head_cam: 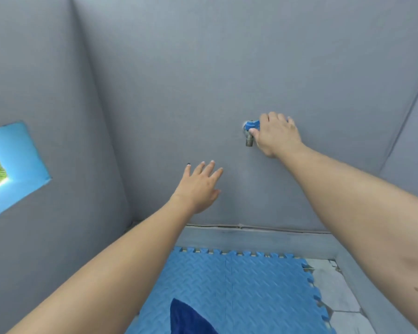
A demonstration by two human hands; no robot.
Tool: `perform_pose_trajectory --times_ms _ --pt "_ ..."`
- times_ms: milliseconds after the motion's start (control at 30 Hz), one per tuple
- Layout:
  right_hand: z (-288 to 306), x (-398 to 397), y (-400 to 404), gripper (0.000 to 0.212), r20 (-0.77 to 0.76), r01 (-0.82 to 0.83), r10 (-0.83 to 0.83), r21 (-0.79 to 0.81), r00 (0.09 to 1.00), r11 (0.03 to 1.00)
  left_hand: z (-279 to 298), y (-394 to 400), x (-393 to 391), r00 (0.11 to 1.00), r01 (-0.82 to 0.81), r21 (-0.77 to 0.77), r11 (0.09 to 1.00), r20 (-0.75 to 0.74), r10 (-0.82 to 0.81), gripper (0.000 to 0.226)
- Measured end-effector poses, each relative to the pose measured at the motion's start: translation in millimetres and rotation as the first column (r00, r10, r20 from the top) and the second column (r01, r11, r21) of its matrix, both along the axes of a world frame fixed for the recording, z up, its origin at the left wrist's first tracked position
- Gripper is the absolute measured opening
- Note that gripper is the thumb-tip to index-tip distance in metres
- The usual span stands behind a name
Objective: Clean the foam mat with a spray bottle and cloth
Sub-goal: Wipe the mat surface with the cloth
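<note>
At the far left a blue-edged opening point(17, 162) cuts through the grey wall point(179, 68), with green grass showing through it; further right the left hand point(199, 186) reaches forward from a bare forearm, its fingers straight and spread wide, holding nothing, and whether the fingertips touch the wall cannot be told from this view; below it, on the floor, lies the blue foam mat point(251, 285), made of interlocking tiles with a toothed edge and a raised tread pattern, its far edge just beside the base of the wall; on the near part of the mat rests a dark blue cloth point(188, 319), cut off by the bottom of the frame; higher up and to the right a metal tap point(249, 136) with a blue handle point(251, 125) sticks out of the wall; the right hand point(275, 133) grips that handle, thumb and fingers curled round it, the spout pointing down just beside the palm; at the right of the mat a strip of pale tiled floor point(336, 290) runs along a low grey ledge.
</note>
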State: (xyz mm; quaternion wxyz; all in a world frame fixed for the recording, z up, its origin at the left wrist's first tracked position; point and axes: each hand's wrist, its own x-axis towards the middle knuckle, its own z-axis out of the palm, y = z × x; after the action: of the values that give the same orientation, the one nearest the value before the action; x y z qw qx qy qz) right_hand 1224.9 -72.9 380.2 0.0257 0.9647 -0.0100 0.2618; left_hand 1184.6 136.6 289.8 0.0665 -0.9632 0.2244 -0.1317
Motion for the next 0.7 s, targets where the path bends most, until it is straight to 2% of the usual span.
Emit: perform_pose_trajectory --times_ms 167,700 --pt "0 -5 9 0.045 0.056 0.086 -0.083 -0.051 0.995 0.995 -14 17 0 0.996 -0.074 0.004 0.997 -0.046 0.074 0.064" --pt "3 -5 17 0.045 0.020 0.126 -0.126 -0.039 0.992 0.991 -18 16 0 0.995 -0.051 -0.002 0.999 -0.087 0.050 0.067"
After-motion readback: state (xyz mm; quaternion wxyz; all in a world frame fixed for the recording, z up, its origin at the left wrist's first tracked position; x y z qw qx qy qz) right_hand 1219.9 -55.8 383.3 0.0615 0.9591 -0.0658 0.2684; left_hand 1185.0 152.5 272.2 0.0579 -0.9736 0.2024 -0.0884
